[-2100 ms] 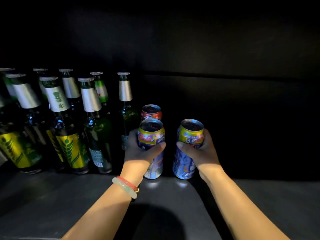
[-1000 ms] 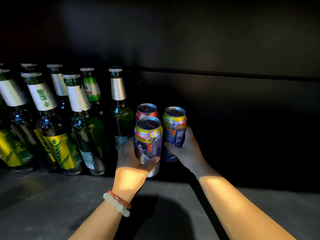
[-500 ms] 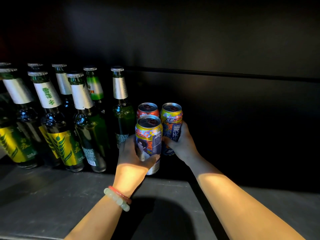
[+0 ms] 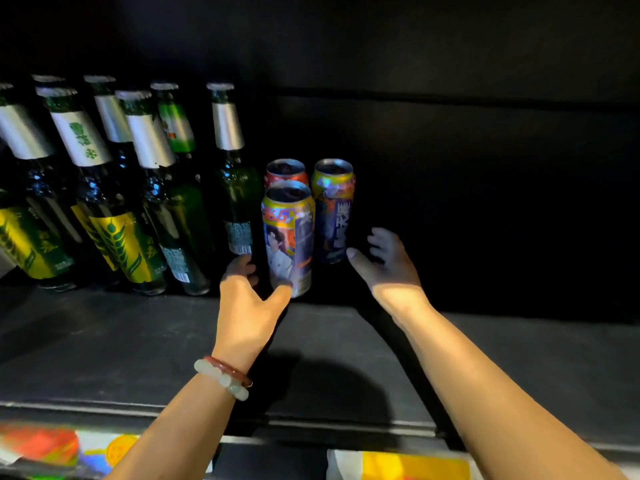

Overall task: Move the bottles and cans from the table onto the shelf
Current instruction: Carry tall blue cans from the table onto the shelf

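Three cans stand on the dark shelf (image 4: pixel 104 341): a front can (image 4: pixel 289 237) with a printed figure, a blue and yellow can (image 4: pixel 333 209) behind it to the right, and a red can (image 4: pixel 285 171) at the back. My left hand (image 4: pixel 247 303) is open just below and left of the front can, thumb near its base. My right hand (image 4: pixel 389 263) is open to the right of the blue and yellow can, fingers apart and off it. Several green bottles (image 4: pixel 138 188) fill the shelf's left side.
The shelf's right half is dark bare surface with a black back wall. The shelf's front edge (image 4: pixel 311 422) runs across the bottom, with colourful labels (image 4: pixel 52 445) below it. The nearest bottle (image 4: pixel 233 188) stands right beside the cans.
Both hands have let go of their cans and drawn back towards me. The two cans now stand free on the shelf by the red can.
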